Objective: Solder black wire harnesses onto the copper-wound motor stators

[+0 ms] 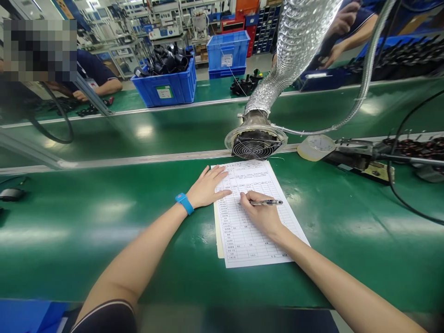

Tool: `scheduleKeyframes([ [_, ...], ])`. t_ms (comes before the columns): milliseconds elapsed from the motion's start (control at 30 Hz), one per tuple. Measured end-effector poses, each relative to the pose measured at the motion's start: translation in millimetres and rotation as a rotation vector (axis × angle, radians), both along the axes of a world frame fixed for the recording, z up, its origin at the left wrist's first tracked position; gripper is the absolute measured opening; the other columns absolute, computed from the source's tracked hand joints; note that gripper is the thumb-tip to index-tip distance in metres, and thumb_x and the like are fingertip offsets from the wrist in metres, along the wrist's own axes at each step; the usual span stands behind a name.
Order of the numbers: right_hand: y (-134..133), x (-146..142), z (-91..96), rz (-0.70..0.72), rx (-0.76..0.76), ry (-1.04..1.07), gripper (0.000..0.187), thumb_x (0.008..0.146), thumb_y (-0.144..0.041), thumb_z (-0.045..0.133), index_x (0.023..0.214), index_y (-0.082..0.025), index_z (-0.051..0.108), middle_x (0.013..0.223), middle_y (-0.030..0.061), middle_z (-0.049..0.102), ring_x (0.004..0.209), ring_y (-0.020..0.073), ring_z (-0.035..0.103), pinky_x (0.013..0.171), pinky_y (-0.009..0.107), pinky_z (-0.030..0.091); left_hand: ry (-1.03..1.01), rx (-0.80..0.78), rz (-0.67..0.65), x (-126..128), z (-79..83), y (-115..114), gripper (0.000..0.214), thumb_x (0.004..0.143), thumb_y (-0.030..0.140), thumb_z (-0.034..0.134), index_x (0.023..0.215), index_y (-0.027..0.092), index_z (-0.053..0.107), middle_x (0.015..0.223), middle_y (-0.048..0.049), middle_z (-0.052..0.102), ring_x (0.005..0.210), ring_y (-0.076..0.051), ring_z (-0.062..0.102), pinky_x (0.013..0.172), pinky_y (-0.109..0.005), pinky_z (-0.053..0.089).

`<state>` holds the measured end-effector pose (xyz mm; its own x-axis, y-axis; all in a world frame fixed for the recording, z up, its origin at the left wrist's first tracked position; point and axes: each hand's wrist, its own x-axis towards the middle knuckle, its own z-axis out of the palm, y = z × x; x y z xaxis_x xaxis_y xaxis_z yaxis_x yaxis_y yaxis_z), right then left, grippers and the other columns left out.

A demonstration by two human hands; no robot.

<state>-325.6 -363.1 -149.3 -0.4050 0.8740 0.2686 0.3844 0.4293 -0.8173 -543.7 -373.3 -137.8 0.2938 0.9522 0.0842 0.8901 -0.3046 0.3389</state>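
Observation:
A printed form [243,252] with a ruled table lies on the green workbench [138,259], with the edge of a yellowish sheet showing under its left side. My right hand [263,215] rests on the form and grips a pen [268,202], whose barrel points to the right; the tip is hidden by my fingers. Flat against the form's upper left edge lies my left hand [208,186], fingers spread, holding nothing. A blue band [184,203] circles my left wrist.
Just beyond the form hangs a fume-duct fan [255,147] on a silver hose [294,51]. A tape roll [315,148] and a metal tool [364,164] sit to the right. Across the bench, people work beside a blue crate [166,88] of black parts.

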Motion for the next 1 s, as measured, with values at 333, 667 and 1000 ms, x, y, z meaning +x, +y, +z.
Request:
scheduleKeyframes([
  [333,-1.4,0.2,0.7,-0.040,-0.003,0.011,0.043,0.094,-0.034,0.051,0.056,-0.020,0.037,0.051,-0.0041,0.037,0.050,0.0111,0.034,0.052,0.029,0.027,0.018,0.011,-0.004,-0.7,-0.9,0.6,0.070,0.095,0.065,0.039,0.150,0.021,0.038,0.161,-0.0090,0.030,0.151,-0.027,0.020,0.126,-0.049,0.009],
  [667,-0.4,-1.1,-2.5,-0.037,0.029,0.004,0.043,0.093,-0.032,0.049,0.057,-0.020,0.029,0.051,-0.0046,0.032,0.050,0.0110,0.031,0.052,0.029,0.026,0.015,0.018,-0.004,-0.8,-3.2,1.0,0.072,0.095,0.066,0.039,0.150,0.020,0.038,0.160,-0.0093,0.032,0.151,-0.028,0.021,0.126,-0.050,0.010],
  [1000,9.4,26.0,33.2,-0.231,-0.086,0.106,0.043,0.090,-0.037,0.053,0.052,-0.022,0.041,0.047,-0.0024,0.044,0.055,0.0155,0.049,0.061,0.029,0.038,0.011,0.023,-0.011,-2.0,-4.0,1.4,0.072,0.094,0.067,0.038,0.150,0.022,0.038,0.160,-0.0088,0.032,0.151,-0.029,0.022,0.125,-0.052,0.011],
])
